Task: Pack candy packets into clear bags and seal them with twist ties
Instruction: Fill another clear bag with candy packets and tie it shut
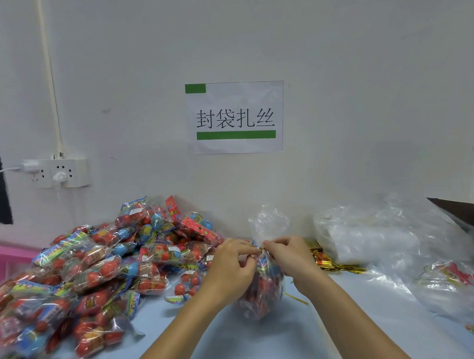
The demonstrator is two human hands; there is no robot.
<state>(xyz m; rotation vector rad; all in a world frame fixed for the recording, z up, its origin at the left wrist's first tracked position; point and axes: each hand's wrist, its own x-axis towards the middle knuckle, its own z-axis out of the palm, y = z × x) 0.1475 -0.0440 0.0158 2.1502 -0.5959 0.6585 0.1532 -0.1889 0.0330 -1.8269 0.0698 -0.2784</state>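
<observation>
A clear bag (264, 287) filled with candy packets stands upright on the light blue table (251, 341), its gathered top flaring open above the neck. My left hand (230, 267) and my right hand (292, 257) meet at that neck, fingertips pinching a gold twist tie (260, 250) wound around it. A large heap of red and blue candy packets (93, 268) covers the table's left side. One loose gold twist tie (296, 298) lies just right of the bag.
A bundle of gold twist ties (327, 260) lies behind my right hand. Stacked clear bags (376, 238) and crumpled plastic fill the right side. A wall with a paper sign (234, 117) and a power socket (56, 173) rises behind; a pink basket (2, 259) sits far left.
</observation>
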